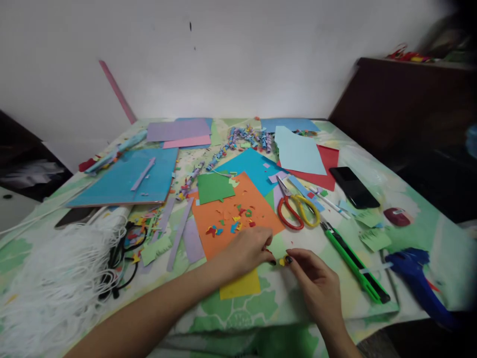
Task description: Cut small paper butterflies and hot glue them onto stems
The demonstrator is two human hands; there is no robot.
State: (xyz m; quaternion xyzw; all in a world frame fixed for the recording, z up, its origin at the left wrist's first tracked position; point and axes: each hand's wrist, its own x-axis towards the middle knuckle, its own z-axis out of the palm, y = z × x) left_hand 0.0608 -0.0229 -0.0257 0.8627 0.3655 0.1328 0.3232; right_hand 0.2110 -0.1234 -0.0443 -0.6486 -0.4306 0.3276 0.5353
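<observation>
My right hand [316, 281] pinches a small yellow paper piece [282, 261] between thumb and finger near the front of the table. Close by on the left, my left hand [251, 248] has its fingers curled and pressed together; anything between them is too small to make out. Under my left wrist lies a yellow sheet [240, 287], partly covered. Behind it an orange sheet [208, 214] carries several tiny coloured paper cut-outs [234, 227]. A green paper piece [215, 187] rests on the orange sheet's far left part.
Scissors [286, 211] with red and yellow handles lie beyond my hands. To the right are a green cutter knife [354, 263], a blue glue gun [419, 283] and a black phone [354, 186]. White string [55, 278] is heaped at left, near a blue folder [130, 174].
</observation>
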